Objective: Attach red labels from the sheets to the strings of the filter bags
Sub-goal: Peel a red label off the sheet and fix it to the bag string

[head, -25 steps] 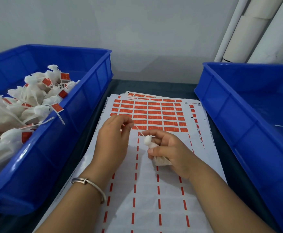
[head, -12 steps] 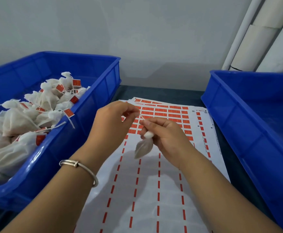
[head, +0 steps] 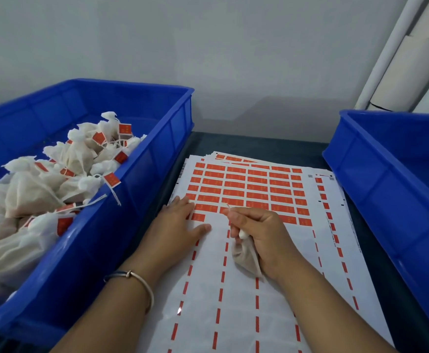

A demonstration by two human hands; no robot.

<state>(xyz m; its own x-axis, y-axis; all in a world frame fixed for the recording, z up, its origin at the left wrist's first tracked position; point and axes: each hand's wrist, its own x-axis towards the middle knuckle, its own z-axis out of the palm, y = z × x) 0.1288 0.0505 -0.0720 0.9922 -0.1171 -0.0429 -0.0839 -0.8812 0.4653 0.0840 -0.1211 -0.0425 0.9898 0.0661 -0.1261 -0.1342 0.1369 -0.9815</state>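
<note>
A stack of white label sheets (head: pixel 234 301) lies on the dark table between two blue crates, with rows of red labels (head: pixel 254 187) left on its far half. My left hand (head: pixel 175 228) lies flat on the sheet, fingers straight, its fingertips at the near-left red labels. My right hand (head: pixel 262 238) holds a small white filter bag (head: pixel 245 258) in its curled fingers and pinches the bag's string (head: pixel 227 206) between thumb and forefinger just above the nearest row of labels.
The blue crate on the left (head: pixel 154 159) holds several white filter bags with red labels (head: pixel 63 169) on their strings. A second blue crate (head: pixel 386 184) stands on the right. White rolled tubes (head: pixel 409 62) lean in the back right corner against the grey wall.
My left hand let go of the string and dropped flat onto the sheet. My right hand moved down toward the sheet with the bag.
</note>
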